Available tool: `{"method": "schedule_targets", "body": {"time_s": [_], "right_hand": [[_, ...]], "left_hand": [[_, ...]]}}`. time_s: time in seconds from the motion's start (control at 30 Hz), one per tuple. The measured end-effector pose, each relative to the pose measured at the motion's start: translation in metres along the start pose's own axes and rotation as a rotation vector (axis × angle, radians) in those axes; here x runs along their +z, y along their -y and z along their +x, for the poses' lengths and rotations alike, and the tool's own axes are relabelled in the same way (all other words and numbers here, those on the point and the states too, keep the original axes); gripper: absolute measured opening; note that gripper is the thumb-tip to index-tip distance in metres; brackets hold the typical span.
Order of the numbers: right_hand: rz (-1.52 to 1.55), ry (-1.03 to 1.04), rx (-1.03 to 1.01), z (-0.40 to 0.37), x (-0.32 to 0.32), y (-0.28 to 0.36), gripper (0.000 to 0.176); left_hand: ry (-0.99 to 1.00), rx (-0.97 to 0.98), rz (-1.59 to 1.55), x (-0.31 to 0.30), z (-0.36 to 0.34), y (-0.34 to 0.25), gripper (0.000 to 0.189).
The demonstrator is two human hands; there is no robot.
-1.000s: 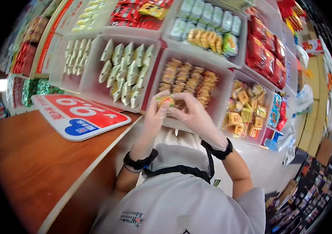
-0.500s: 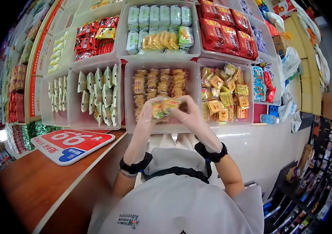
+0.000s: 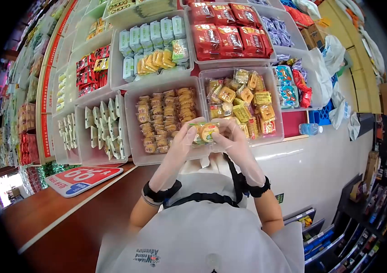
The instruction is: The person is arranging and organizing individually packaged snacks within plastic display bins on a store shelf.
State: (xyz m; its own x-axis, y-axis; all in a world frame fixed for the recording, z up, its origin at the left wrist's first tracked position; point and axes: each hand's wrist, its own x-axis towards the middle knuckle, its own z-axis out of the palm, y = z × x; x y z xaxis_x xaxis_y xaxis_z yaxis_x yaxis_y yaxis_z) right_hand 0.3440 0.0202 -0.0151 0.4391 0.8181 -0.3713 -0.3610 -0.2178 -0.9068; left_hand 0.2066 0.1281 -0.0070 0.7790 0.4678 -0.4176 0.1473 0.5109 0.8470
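Between my two gloved hands I hold a packet of round biscuits [image 3: 208,133] in a clear, green-edged wrapper. My left hand [image 3: 184,142] pinches its left end, and my right hand [image 3: 232,139] grips its right end with the thumb on the front. Both hands wear thin see-through gloves. Just beyond them is a plastic bin [image 3: 132,129] with rows of small wrapped round biscuits [image 3: 158,109]. To its right, another bin [image 3: 281,113] holds mixed yellow and gold wrapped snacks [image 3: 242,101].
Further bins hold red packets [image 3: 230,38], pale green packs [image 3: 145,37] and white sachets [image 3: 102,120]. A red price sign [image 3: 82,179] lies on the wooden counter [image 3: 66,218] at left. A water bottle [image 3: 311,129] stands at right, near white plastic bags [image 3: 334,54].
My view has turned to the right, so the bins appear shifted left. The biscuit packet is still in both hands, now turned with a round biscuit facing me, nearer the mixed-snack bin.
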Motion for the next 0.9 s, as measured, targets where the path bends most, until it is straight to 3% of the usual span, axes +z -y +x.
{"method": "schedule_targets", "body": {"time_s": [0.13,0.2,0.33,0.57,0.67,0.73,0.8,0.9], "right_hand": [[0.046,0.010,-0.014,0.002,0.000,-0.007,0.028],[-0.186,0.056,-0.024,0.004,0.003,-0.012,0.029],[-0.237,0.100,-0.074,0.008,0.017,-0.019,0.031],[-0.085,0.301,0.137,0.007,0.053,-0.014,0.041],[-0.166,0.373,0.063,0.017,0.068,-0.025,0.044],[-0.273,0.325,0.009,0.035,0.076,-0.025,0.045],[-0.449,0.206,-0.227,0.063,0.077,-0.025,0.047],[-0.446,0.093,-0.205,0.116,0.072,-0.035,0.050]], "left_hand": [[-0.059,0.046,0.005,0.013,-0.005,-0.006,0.047],[-0.118,0.038,-0.088,0.020,-0.015,-0.014,0.046],[-0.137,0.072,-0.003,0.002,-0.011,0.011,0.048],[-0.151,0.302,-0.025,-0.018,-0.041,0.014,0.046],[-0.263,0.313,0.052,-0.032,-0.050,0.024,0.047],[-0.398,0.351,0.111,-0.054,-0.055,0.038,0.047],[-0.518,0.352,0.114,-0.076,-0.069,0.041,0.047],[-0.719,0.369,-0.100,-0.109,-0.088,0.045,0.045]]}}
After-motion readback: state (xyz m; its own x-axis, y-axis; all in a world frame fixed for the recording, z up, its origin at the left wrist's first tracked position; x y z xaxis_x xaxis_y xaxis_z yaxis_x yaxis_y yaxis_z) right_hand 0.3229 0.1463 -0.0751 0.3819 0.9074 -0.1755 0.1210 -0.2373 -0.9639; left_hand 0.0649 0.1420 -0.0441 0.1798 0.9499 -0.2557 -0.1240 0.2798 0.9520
